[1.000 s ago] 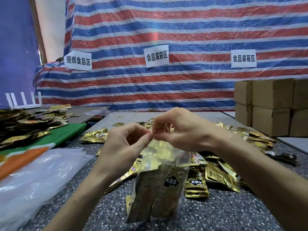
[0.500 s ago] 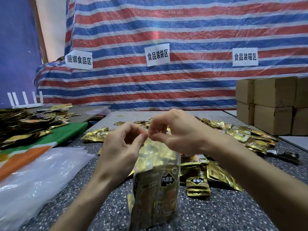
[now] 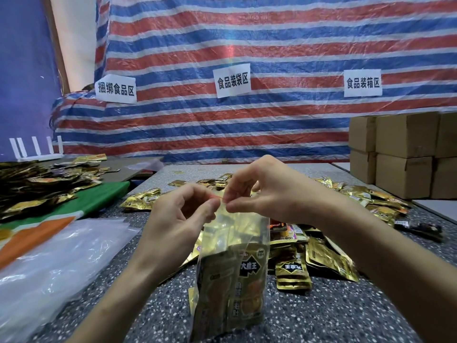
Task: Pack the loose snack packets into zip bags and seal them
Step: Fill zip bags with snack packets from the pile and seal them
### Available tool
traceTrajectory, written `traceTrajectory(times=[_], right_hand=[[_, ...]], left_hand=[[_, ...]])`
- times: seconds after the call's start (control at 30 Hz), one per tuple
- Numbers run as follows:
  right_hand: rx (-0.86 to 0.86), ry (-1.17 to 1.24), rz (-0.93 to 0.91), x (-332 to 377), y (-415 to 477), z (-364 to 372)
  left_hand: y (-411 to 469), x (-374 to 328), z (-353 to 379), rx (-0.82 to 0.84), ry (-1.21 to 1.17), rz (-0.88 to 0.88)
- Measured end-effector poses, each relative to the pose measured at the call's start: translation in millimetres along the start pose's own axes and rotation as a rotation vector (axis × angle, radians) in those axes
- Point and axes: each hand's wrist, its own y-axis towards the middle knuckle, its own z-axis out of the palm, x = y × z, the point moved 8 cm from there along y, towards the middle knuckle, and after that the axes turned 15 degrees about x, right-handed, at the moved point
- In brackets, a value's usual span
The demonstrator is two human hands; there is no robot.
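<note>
Dark speckled stone table (image 3: 346, 315), with a red, white and blue striped tarp (image 3: 222, 45) hung behind it. The zip bag (image 3: 230, 280) is front and centre, upright above the table and stuffed with gold packets.

Far left of the bag there's a white rack (image 3: 34, 149) and a heap of gold packets (image 3: 37, 184) lying partly on a green cloth (image 3: 99, 199). Closer in on that side is a floppy stack of clear plastic bags (image 3: 54, 263). Behind the bag and to its right, loose snack packets (image 3: 321, 258) are scattered about, and far right are stacked cardboard boxes (image 3: 405, 154).

The left hand (image 3: 178, 219) pinches the bag's top edge between thumb and forefinger, other fingers loosely curled. The right hand (image 3: 269, 191) pinches the same edge just beside it, and the two hands' fingertips nearly meet.
</note>
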Motion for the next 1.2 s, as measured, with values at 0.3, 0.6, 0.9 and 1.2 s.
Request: traceTrajectory(times=[0.3,0.6,0.9,1.2], right_hand=[[-0.027,-0.055,-0.024,6.5,-1.4,1.9],[-0.018,-0.052,-0.087,11.3,-2.5,-0.8],[-0.002,-0.017,-0.033,-16.0,-15.2,-11.9],[0.042,0.008,0.103,-65.7,-42.2,-9.5]], left_hand=[[3.3,-11.9,10.0,0.04,0.198,0.061],[-3.3,-11.1,5.3,-0.138,0.035,0.101],[-2.0,-6.4,1.1,-0.25,-0.034,0.129],[-4.0,8.7,-10.2,-0.295,-0.094,0.097]])
